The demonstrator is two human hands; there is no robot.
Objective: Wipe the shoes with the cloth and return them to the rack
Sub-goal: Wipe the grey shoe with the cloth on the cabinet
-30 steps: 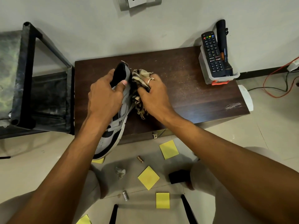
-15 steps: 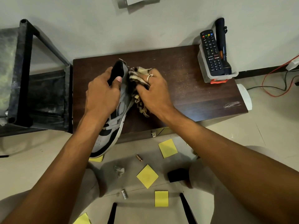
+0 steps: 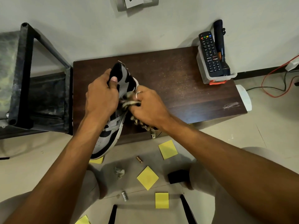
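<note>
My right hand (image 3: pixel 148 109), closed round the cloth (image 3: pixel 129 103), now rubs lower down the shoe (image 3: pixel 111 126) than before, while my left hand (image 3: pixel 102 97) grips its collar over the table (image 3: pixel 186 88), so the wiping goes on.

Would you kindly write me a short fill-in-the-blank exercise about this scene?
1. The left hand grips a black, grey and white ____.
2. The right hand holds a ____ against it.
3. The notes on the floor are ____.
Missing words: shoe; cloth; yellow.
</note>
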